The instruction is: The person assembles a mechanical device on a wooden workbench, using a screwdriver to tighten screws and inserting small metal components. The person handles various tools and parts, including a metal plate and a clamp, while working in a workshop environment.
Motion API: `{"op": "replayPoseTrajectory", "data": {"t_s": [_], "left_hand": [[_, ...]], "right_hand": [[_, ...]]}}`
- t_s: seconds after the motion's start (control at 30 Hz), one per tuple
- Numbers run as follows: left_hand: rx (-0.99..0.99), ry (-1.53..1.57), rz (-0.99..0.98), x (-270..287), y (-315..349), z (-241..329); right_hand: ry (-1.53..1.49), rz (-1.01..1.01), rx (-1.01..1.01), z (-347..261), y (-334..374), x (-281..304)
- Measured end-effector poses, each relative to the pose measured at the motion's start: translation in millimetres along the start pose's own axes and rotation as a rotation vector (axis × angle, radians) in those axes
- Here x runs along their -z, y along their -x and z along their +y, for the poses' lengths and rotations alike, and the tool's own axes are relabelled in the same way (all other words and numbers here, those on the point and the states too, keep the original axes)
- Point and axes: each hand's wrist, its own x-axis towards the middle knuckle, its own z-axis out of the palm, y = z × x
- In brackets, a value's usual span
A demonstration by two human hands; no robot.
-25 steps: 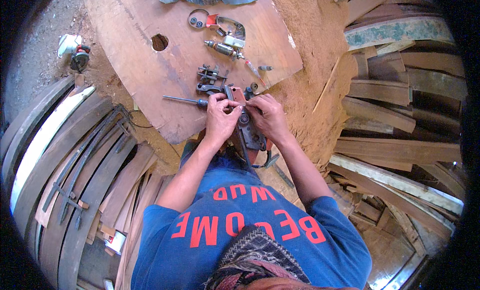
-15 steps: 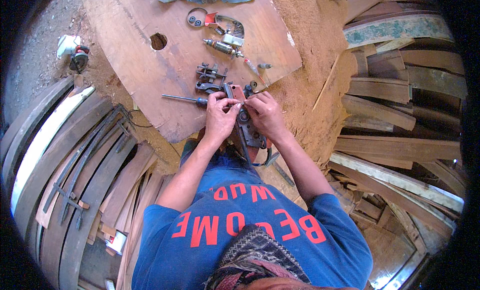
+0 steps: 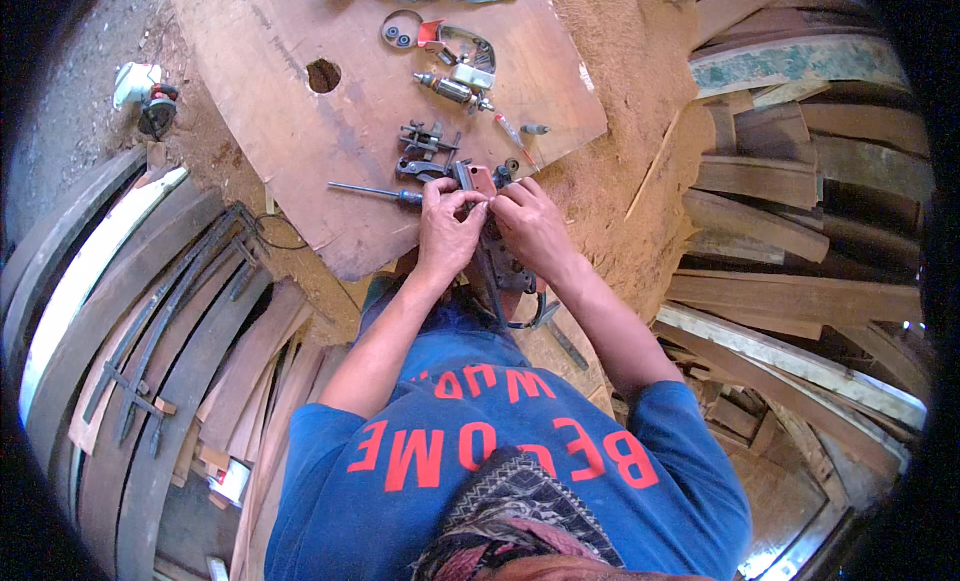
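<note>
Over a partly dismantled power tool body (image 3: 512,279), dark with red parts, my two hands meet fingertip to fingertip. The left hand (image 3: 448,229) is closed in a pinch, thumb against the fingers. My right hand (image 3: 532,224) pinches from the other side, its fingers curled. Whatever lies between the fingertips is too small to name. A red plate (image 3: 482,180) on the tool shows just beyond the fingers. Beside the left hand lies a screwdriver (image 3: 365,190) with a blue handle, pointing left. Dark metal clamp-like parts (image 3: 425,153) rest farther away.
A plywood board (image 3: 290,151) with a round hole carries a motor armature (image 3: 450,89), a red-and-white tester-like stick (image 3: 508,131) and a curved guard (image 3: 468,46). Curved timber pieces (image 3: 180,271) are stacked left, more planks (image 3: 760,181) right. A grinder (image 3: 155,111) lies on the ground.
The view has shifted slightly. My hands have come closer together over the tool, covering the round part that showed between them. Both keep their pinch.
</note>
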Motion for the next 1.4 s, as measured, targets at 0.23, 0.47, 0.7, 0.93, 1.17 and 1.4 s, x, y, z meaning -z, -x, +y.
{"op": "replayPoseTrajectory", "data": {"t_s": [0.23, 0.47, 0.7, 0.93, 1.17, 1.4], "left_hand": [[-0.052, 0.02, 0.018, 3, -3, 10], [-0.113, -0.038, 0.01, 1, -9, 9], [-0.147, -0.066, 0.018, 1, -12, 12], [-0.139, 0.008, 0.023, -1, -11, 6], [-0.129, 0.009, 0.002, -7, -16, -2], [-0.186, -0.013, 0.038, -17, -22, -11]], "right_hand": [[-0.189, -0.079, -0.125, 8, -4, 10], [-0.281, -0.174, -0.385, 6, -19, 23], [-0.207, -0.178, -0.482, 3, -23, 18], [-0.156, -0.236, -0.504, 1, -31, 20], [-0.172, -0.197, -0.563, -3, -31, 21], [-0.198, -0.191, -0.57, 12, -28, 19]]}}
